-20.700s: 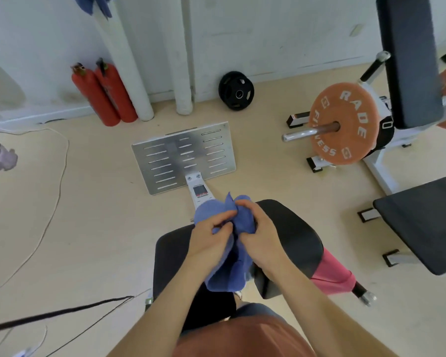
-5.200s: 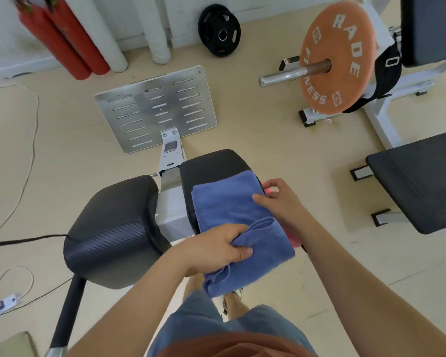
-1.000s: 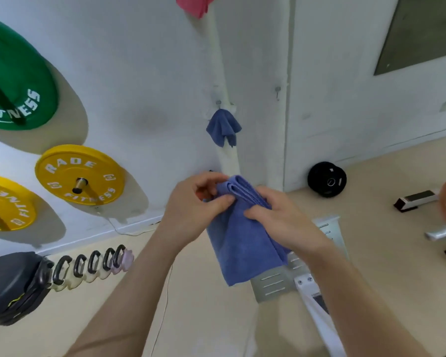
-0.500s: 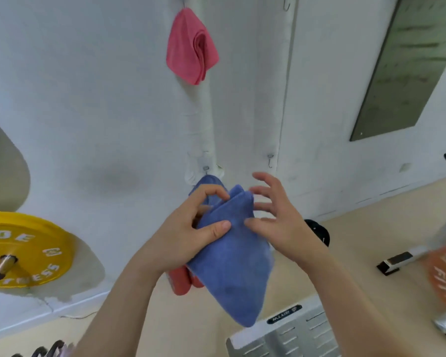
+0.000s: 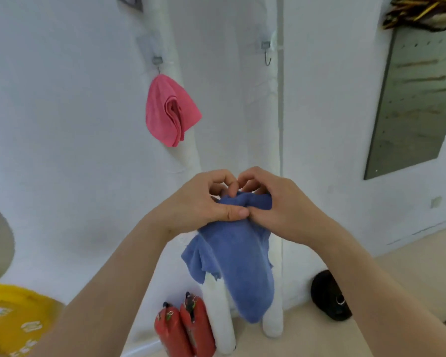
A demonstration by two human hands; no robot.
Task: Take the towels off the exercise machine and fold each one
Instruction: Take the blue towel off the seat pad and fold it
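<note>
A folded blue towel point(image 5: 245, 266) hangs in front of me, held up at its top edge close to the white wall pipe point(image 5: 188, 150). My left hand point(image 5: 206, 204) pinches the top fold between thumb and fingers. My right hand point(image 5: 273, 204) grips the same top edge right beside it, fingertips touching the left hand's. Behind the held towel a second blue towel point(image 5: 195, 261) hangs against the pipe, partly hidden. A folded pink towel point(image 5: 169, 112) hangs from a hook point(image 5: 157, 60) higher up on the pipe.
Two red fire extinguishers point(image 5: 183, 328) stand on the floor at the foot of the pipe. A black weight plate point(image 5: 330, 295) leans against the wall at right. A yellow weight plate point(image 5: 16, 323) is at lower left. An empty wall hook point(image 5: 267, 51) sits on the second pipe.
My view has tilted further up the wall. My right hand, open beside the towel a moment ago, now grips its top edge next to my left hand.
</note>
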